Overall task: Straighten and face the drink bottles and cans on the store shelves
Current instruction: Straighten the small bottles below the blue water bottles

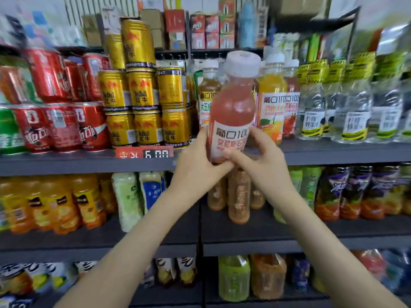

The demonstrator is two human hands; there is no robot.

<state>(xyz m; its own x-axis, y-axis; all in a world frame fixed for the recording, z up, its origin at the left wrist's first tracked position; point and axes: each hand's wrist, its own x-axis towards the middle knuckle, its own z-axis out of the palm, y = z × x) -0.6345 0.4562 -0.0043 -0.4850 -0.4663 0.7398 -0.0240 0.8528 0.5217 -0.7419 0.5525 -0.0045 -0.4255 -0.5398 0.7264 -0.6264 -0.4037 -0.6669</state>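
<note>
Dark grey metal shelves [66,163] run in tiers across a shop wall, packed with drinks, with small cartons [211,30] stacked on the top tier. The edges of the view are blurred.

In front of the middle tier a pink bottle [231,107] with a white cap [242,63] is held clear of the shelf. It is nearly upright, leaning slightly to the right, with its white label toward the camera. The left hand [195,161] wraps its base from the left, fingers curled behind it. The right hand [260,158] grips the lower label from the right, thumb lying across the front near the base. The two hands touch under the bottle.

Just behind it stand bottles of the same brand: a pale brown one [208,96] to the left and an orange one [271,103] to the right. Gold cans [142,96] are stacked in layers further left, then red cans [55,107]. A red price tag [144,152] reading 6.00 sits on the shelf lip below the gold cans. To the right are clear bottles [347,112] with yellow-and-black labels.

On the tier below are orange bottles [55,201] at the left, a pale green bottle [126,196], reddish-brown bottles [239,196] under the hands, and purple-labelled bottles [355,192] at the right. On the lowest tier, a green bottle [233,278] stands beside an amber one [268,276].
</note>
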